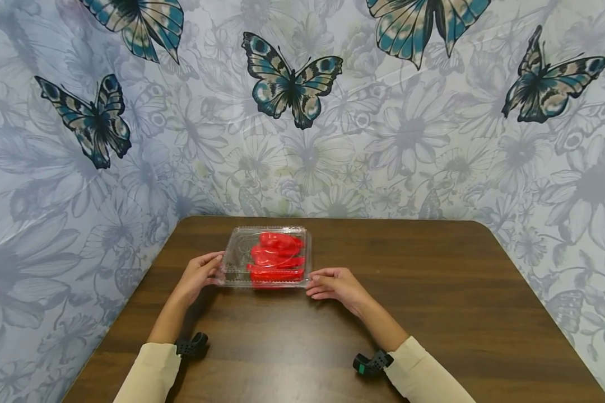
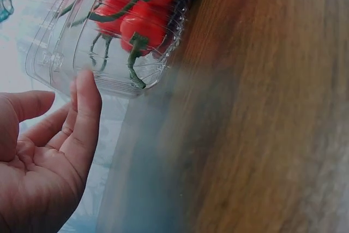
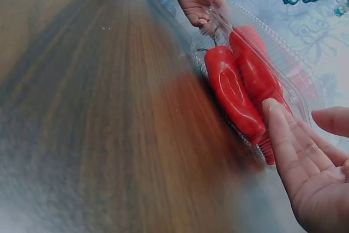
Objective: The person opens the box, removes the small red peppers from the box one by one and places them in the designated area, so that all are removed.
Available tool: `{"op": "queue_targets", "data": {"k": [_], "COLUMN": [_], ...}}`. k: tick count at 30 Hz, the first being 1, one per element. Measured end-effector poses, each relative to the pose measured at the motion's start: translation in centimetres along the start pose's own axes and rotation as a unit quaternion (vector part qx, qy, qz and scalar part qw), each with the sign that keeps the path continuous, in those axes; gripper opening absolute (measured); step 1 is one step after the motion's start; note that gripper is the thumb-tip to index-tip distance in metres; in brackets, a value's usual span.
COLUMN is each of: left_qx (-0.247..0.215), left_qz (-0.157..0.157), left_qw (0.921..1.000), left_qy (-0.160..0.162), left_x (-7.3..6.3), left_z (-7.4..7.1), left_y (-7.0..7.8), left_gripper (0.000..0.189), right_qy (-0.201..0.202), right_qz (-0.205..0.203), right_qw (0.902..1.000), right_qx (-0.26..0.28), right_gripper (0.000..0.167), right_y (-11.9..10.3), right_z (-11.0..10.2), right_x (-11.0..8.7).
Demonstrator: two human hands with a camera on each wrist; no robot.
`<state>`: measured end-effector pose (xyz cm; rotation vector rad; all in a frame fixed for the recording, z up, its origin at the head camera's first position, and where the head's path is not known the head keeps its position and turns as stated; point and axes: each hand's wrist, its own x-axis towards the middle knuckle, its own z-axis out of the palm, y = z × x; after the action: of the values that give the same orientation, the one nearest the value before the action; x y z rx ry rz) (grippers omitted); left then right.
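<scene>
You were at what looked like an indoor recording corner; whether it belonged to a home or a studio could not be told. Behind the far edge of your wood-grain desk [image 1: 448, 302], a pale wall covering [image 1: 363, 162] with grey flowers [image 1: 409, 132] and teal butterflies [image 1: 293, 84] rose past both rounded far corners. You wore a black wristband [image 1: 373, 364] on each arm.

- We see a pale wall covering [image 1: 358, 168] printed with grey flowers [image 1: 602, 182].
- We count five teal-and-black butterflies [image 1: 292, 87] across it.
- We notice soft light [image 1: 287, 358] glossing the brown wood-grain table [image 1: 459, 313].
</scene>
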<state>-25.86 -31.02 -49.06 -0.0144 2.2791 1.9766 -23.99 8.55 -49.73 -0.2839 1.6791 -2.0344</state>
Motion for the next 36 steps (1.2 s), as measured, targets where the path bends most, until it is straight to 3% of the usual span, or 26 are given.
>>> {"op": "queue_targets", "data": {"k": [21,30,36], "left_qx": [-0.073,-0.119,-0.116], "left_qz": [0.006,-0.004,0.003], "left_qw": [0.9961,0.9916,0.9913], "left_qy": [-0.050,-0.050,-0.062], "left_x": [0.0,-0.3,-0.2], "left_z": [0.1,0.3,0.3], "left_y": [-1.4,-1.7,-1.8], "left_gripper": [0.049,0.047,0.049], "right_qy": [-0.035,-0.053,-0.084], "right_qz": [-0.003,0.024,0.037], "right_qw": [0.9985,0.9958,0.9916], "right_qx": [0.041,0.070,0.091], "right_gripper": [0.033,0.031,0.025], "right_y": [0.6,0.9,1.2], "right_z": [-0.8,-1.3,-1.6], "right_x": [-0.7,-0.6,-0.5]}}
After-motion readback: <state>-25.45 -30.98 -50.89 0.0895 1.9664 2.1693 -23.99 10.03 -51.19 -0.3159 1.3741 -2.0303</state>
